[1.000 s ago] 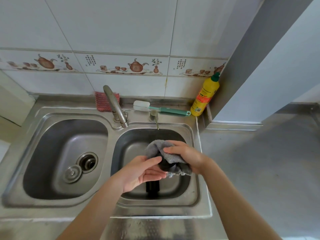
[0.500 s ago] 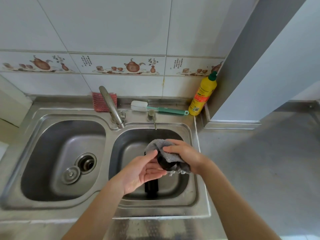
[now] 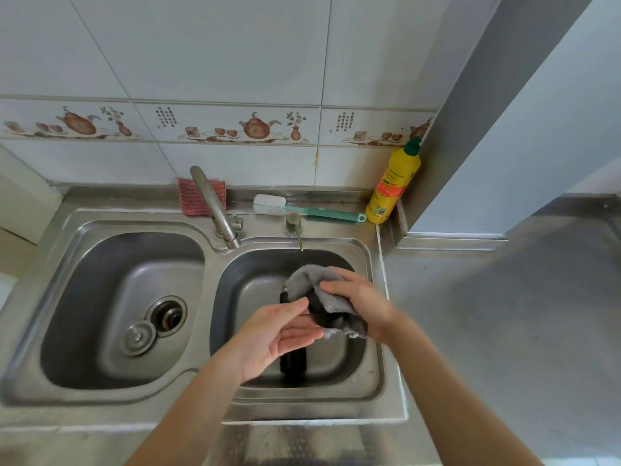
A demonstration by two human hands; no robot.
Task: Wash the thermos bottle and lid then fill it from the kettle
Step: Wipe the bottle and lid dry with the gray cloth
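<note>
Brushed steel sink [image 3: 376, 381], fluffy grey cloth [image 3: 331, 297], glossy wall tiles [image 3: 218, 45], plastic bottle [image 3: 393, 186].

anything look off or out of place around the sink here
One thing: the drain stopper lies loose on the floor of the left basin, beside its open drain rather than seated in it. No spill or damage shows.

Print on the yellow bottle [image 3: 393, 183] and wall tiles [image 3: 167, 117] is too small to read

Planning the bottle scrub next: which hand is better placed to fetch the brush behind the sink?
Probably the left hand: its fingers are straight and free, while the right hand grips the cloth. The brush lies beyond both.
</note>
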